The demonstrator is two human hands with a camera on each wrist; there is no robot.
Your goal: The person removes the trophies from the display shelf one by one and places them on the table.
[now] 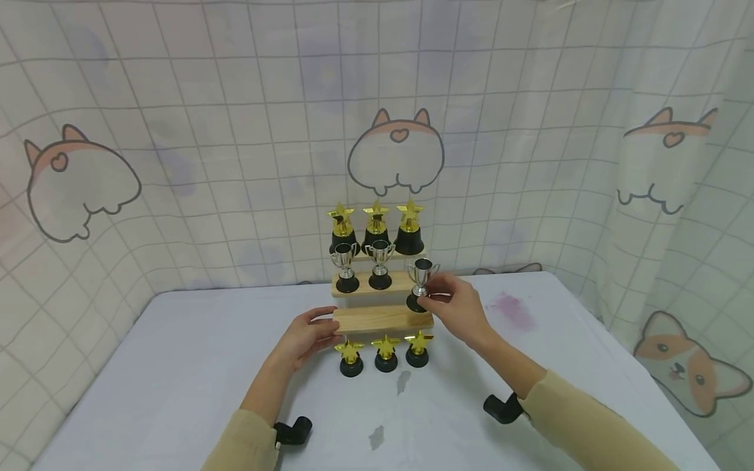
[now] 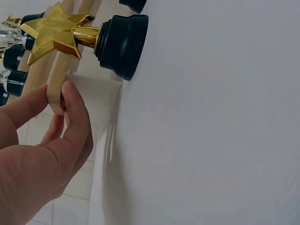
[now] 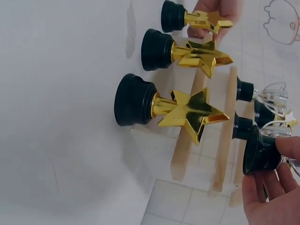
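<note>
My right hand (image 1: 458,306) grips a small silver trophy cup (image 1: 421,275) by its black base (image 3: 260,151), near the right end of a wooden stepped stand. The base appears raised off the shelves in the right wrist view. My left hand (image 1: 307,335) pinches the left end of the stand's lowest shelf (image 1: 383,319) between thumb and fingers. Two more silver cups (image 1: 380,263) stand on the middle shelf (image 1: 393,281). Three gold star trophies (image 1: 377,222) stand on the top tier. Smaller gold star trophies (image 1: 385,354) stand in a row on the table before the stand.
A white-covered table (image 1: 206,379) holds the stand, with grey marks (image 1: 377,437) near the front and a pink stain (image 1: 514,310) at right. A checked curtain (image 1: 235,163) with cartoon animals hangs around the back and sides. Black devices (image 1: 502,409) sit at the wrists.
</note>
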